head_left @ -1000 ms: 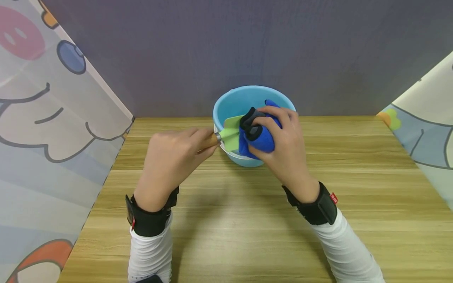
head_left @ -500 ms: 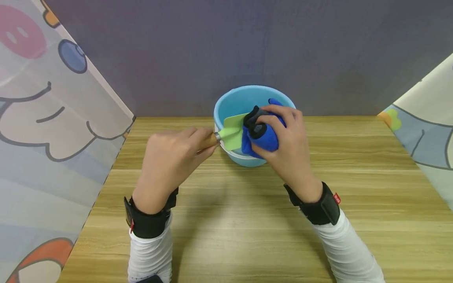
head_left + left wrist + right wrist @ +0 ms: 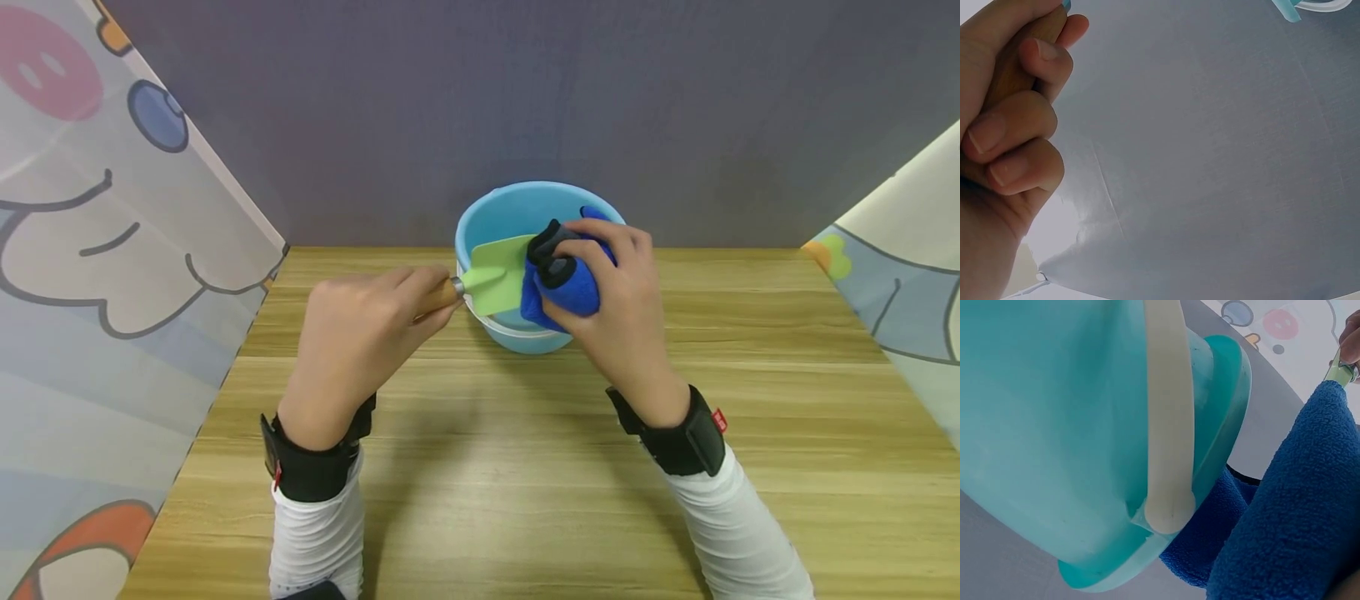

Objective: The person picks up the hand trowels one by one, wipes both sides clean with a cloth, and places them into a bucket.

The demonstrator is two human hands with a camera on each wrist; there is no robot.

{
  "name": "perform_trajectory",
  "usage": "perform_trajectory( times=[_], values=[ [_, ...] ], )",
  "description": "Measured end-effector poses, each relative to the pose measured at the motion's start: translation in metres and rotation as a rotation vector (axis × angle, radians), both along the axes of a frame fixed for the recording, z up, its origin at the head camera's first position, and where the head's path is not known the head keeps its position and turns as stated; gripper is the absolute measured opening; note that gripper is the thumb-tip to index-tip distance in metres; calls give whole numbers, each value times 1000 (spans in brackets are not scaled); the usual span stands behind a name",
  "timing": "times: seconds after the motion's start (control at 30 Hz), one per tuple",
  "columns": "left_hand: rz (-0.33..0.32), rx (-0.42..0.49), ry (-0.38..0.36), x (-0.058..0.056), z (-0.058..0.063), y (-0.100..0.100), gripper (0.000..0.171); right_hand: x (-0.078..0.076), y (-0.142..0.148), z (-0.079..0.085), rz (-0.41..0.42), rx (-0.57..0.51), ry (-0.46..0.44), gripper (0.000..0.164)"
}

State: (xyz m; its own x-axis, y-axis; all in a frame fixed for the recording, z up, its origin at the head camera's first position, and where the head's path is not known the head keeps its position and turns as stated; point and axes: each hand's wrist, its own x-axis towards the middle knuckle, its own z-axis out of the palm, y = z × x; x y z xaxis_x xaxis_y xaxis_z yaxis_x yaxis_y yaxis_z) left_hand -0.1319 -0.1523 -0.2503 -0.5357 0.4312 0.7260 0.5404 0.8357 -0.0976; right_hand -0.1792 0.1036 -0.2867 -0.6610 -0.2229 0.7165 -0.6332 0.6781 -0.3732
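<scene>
Well, grained table (image 3: 480,500), bucket (image 3: 506,218), grey wall (image 3: 480,100) (perhaps cloth).

The person wears a white, wrinkly left sleeve (image 3: 318,533) at the bottom left of the frame and a matching right sleeve (image 3: 738,521) at the bottom right. The left wristband (image 3: 313,475) is wide and black, and so is the right wristband (image 3: 684,437). The right red tag (image 3: 720,420) has pale marks.

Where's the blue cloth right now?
In the head view, the blue cloth is right of center in the right hand, at the tip of the green trowel, over the bucket.
</scene>
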Motion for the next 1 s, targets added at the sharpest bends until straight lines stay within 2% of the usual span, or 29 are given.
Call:
perform_trajectory(
  times=[1.0],
  values=[
    [0, 8, -3, 0, 0, -2, 19, -2, 6, 2, -29, -21, 20, 44]
  ],
)
